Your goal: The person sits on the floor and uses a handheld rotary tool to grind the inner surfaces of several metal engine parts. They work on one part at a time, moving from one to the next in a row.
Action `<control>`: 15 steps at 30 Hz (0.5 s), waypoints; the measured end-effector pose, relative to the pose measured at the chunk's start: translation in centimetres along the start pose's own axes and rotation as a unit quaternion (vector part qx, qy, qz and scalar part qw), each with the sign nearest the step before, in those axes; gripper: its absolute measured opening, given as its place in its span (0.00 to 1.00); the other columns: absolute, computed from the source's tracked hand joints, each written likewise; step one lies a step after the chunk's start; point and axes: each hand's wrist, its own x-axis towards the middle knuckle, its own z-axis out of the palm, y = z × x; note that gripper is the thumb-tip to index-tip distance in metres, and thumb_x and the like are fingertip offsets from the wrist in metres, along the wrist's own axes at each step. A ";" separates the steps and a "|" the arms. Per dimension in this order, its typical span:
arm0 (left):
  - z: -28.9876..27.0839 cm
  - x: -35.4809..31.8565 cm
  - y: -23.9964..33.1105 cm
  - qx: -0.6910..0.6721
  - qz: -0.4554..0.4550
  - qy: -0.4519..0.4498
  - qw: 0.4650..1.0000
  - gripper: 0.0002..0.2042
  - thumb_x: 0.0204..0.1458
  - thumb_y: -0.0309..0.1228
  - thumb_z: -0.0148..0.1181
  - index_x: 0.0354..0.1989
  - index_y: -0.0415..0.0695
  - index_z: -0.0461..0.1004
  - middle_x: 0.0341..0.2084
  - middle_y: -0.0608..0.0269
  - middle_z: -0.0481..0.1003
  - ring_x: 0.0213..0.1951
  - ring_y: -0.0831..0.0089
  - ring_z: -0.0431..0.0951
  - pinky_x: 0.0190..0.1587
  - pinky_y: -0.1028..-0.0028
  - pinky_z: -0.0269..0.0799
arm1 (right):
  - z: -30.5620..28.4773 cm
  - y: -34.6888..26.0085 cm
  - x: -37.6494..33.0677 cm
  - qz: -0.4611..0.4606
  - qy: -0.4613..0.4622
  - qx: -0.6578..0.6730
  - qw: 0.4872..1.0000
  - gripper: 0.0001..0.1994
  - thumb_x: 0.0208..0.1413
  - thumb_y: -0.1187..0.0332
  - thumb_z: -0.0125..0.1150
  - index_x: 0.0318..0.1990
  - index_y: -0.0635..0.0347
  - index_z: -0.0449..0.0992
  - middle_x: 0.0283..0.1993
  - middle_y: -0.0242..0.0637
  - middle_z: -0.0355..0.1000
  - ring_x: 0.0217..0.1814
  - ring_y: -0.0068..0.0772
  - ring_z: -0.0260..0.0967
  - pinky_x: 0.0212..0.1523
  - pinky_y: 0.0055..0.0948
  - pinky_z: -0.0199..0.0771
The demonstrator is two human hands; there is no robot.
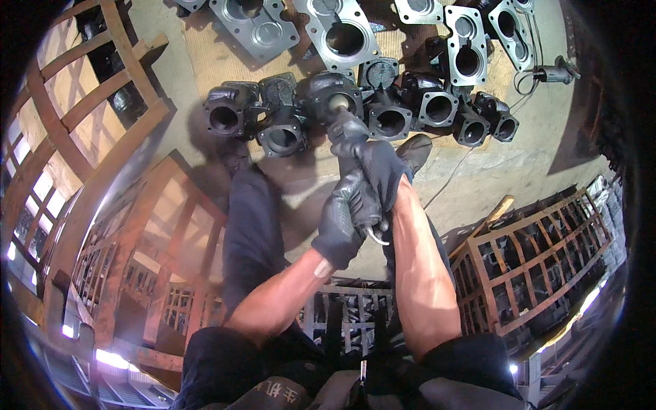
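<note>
Firm grip: left hand (342,215) and right hand (383,171) are holding a dark handheld tool (367,210) toward a black casting (318,90), upper centre.

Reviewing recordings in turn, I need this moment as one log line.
left hand: gripping power tool, rear; right hand: gripping tool, front; tool: aimed at black casting; alongside: more castings

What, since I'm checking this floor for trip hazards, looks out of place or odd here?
Mildly, a dark cylindrical object right of the metal castings: it lies loose with a looped cord that might snag a foot. Nothing looks clearly damaged or spilled; the left hand and right hand hold a dark tool.
</note>
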 end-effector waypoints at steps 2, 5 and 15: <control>-1.4 -0.6 -0.3 0.008 -0.014 0.007 1.000 0.13 0.60 0.40 0.54 0.45 0.45 0.73 0.31 0.64 0.78 0.23 0.67 0.79 0.23 0.66 0.80 | 0.5 -1.5 -2.1 0.040 0.016 0.003 0.999 0.16 0.48 0.64 0.70 0.41 0.66 0.82 0.33 0.32 0.74 0.33 0.26 0.66 0.36 0.27 0.66; -1.5 -0.9 -0.6 0.009 -0.001 0.028 1.000 0.13 0.60 0.40 0.54 0.44 0.44 0.73 0.31 0.63 0.79 0.25 0.68 0.79 0.26 0.67 0.80 | 0.2 -0.2 -1.5 -0.013 0.004 -0.031 0.999 0.17 0.48 0.63 0.69 0.41 0.68 0.81 0.35 0.34 0.75 0.34 0.27 0.67 0.40 0.26 0.66; -2.3 -1.5 -1.0 -0.009 -0.016 0.005 1.000 0.13 0.60 0.38 0.54 0.47 0.44 0.74 0.34 0.64 0.79 0.29 0.69 0.80 0.30 0.68 0.81 | 0.7 -3.9 -5.5 0.030 0.012 -0.010 0.999 0.21 0.49 0.59 0.68 0.43 0.71 0.80 0.36 0.39 0.77 0.37 0.29 0.68 0.41 0.29 0.68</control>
